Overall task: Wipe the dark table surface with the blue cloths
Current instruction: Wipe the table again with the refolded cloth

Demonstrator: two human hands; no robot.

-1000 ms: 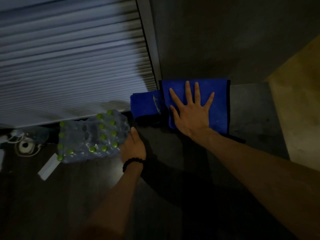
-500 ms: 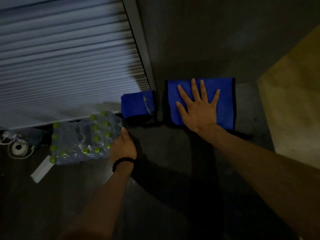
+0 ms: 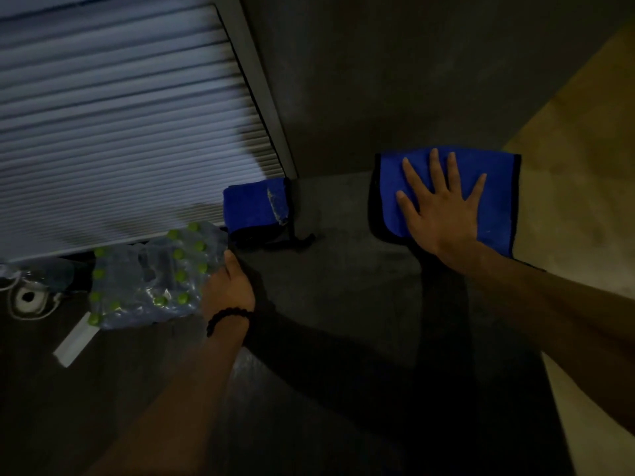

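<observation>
The right hand [image 3: 439,207] lay palm-down at the right of centre, forearm running in from the lower right corner. Its five fingers [image 3: 414,182] were spread wide and flat, gripping nothing, pressing on a flat blue cloth [image 3: 494,201]. The left hand [image 3: 228,286] sat left of centre, forearm rising from the bottom edge, a dark beaded bracelet [image 3: 228,319] around the wrist. Its thumb pointed up the frame; the remaining fingers were hidden against a plastic-wrapped pack of bottles [image 3: 147,280], so whether they gripped the wrap could not be told.

Two blue cloths were visible. The flat one, dark-edged, lay spread under the right palm, extending beyond the fingertips toward the top of the frame and past the little finger toward the right; its lower left part folded under the thumb side. The second, a folded blue cloth [image 3: 251,207], lay at mid-frame between the two hands, apart from both, against the base of a ribbed shutter [image 3: 120,132] filling the upper left.

One bottle pack showed green caps; the count was unclear in the dim light. Both cloths rested on the dark table [image 3: 343,269], whose far edge met a grey wall [image 3: 395,80].
</observation>
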